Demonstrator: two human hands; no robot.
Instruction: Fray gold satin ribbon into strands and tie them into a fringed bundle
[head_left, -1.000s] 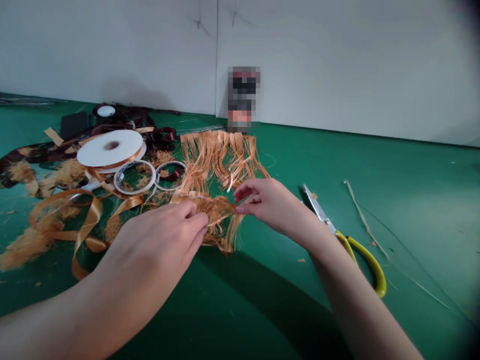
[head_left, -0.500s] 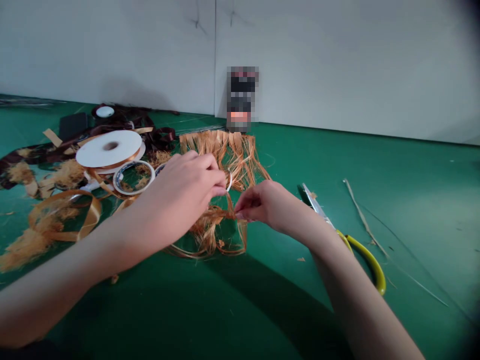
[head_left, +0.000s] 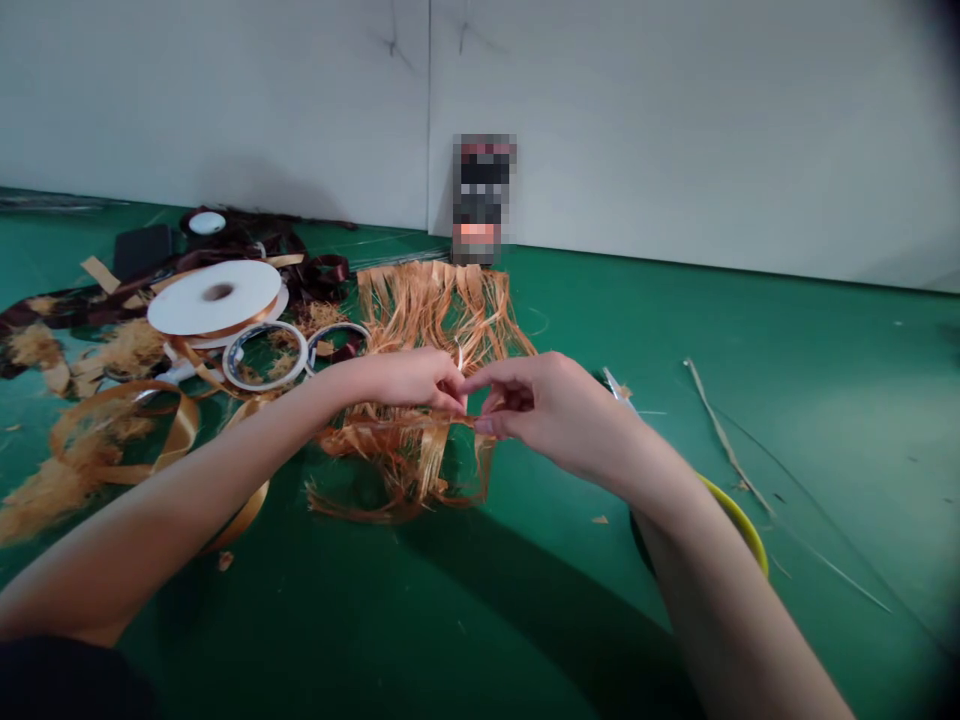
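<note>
A bundle of shredded orange ribbon [head_left: 405, 450] hangs just above the green table [head_left: 465, 610] in the middle of the view. My left hand [head_left: 409, 378] pinches its top edge from the left. My right hand [head_left: 544, 405] pinches the same edge from the right, fingertips almost touching the left ones. Frayed strips dangle below both hands. A fan of more orange strips [head_left: 435, 305] lies flat behind them.
A white ribbon spool [head_left: 216, 296], two tape rings [head_left: 266, 355], loose orange ribbon loops [head_left: 120, 430] and dark brown ribbon [head_left: 255, 240] crowd the left side. Yellow-handled scissors [head_left: 739, 525] lie right, partly behind my right forearm. A thin stalk [head_left: 720, 430] lies farther right. A white wall stands behind.
My left hand went up to the flat strips behind, then came back down. It now pinches the bundle beside my right hand. The bundle has spread out more.
</note>
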